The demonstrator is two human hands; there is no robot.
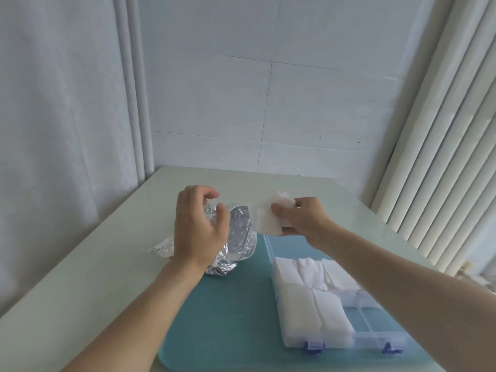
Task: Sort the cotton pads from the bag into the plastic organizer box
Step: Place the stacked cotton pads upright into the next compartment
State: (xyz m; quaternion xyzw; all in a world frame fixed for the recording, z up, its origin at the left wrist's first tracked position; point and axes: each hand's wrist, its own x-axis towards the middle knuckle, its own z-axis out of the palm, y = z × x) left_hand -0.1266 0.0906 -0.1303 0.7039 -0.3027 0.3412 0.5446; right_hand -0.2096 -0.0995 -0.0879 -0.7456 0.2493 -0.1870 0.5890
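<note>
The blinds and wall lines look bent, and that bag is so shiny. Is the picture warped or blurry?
Head view: the wide lens bows the blinds and wall seams; soft daylight, faint shadows; the foil bag glints with glare; the pads in the right hand look washed out and slightly soft.

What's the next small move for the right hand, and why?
Probably carry the pads down and right to an empty compartment of the box. The right hand pinches a stack of pads beside the bag, clear of its mouth; the left hand holds the bag. The box's left compartments look full, while the near right ones show bare bottom.
</note>
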